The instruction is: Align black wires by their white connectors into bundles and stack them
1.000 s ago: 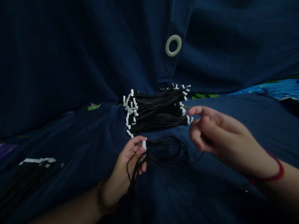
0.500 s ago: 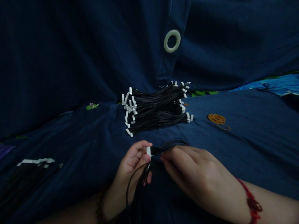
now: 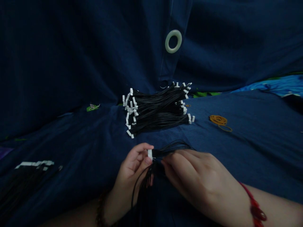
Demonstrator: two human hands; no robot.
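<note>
My left hand (image 3: 134, 168) pinches a small white connector (image 3: 150, 154) between thumb and forefinger. Thin black wires (image 3: 169, 148) run from the connector to the right, and more wires (image 3: 142, 186) hang down below my left thumb. Close by on the right, my right hand (image 3: 195, 176) has its thumb and forefinger pressed together on a thin wire at the connector's near end; the wire's tip is too small to make out clearly. Beyond both hands lies a stack of black cables (image 3: 157, 110) with white connectors at both ends.
Orange rubber bands (image 3: 218, 120) lie to the right on the dark blue cloth (image 3: 248, 126). At the lower left is another bunch of black wires with white connectors (image 3: 35, 164). Behind, a blue curtain hangs with a pale ring (image 3: 173, 41). A green scrap (image 3: 92, 107) sits at left.
The view has shifted very slightly. My right fingers have drawn a little closer to my body beside the connector, while my left hand keeps its pinch. The hanging wires have swung slightly.
</note>
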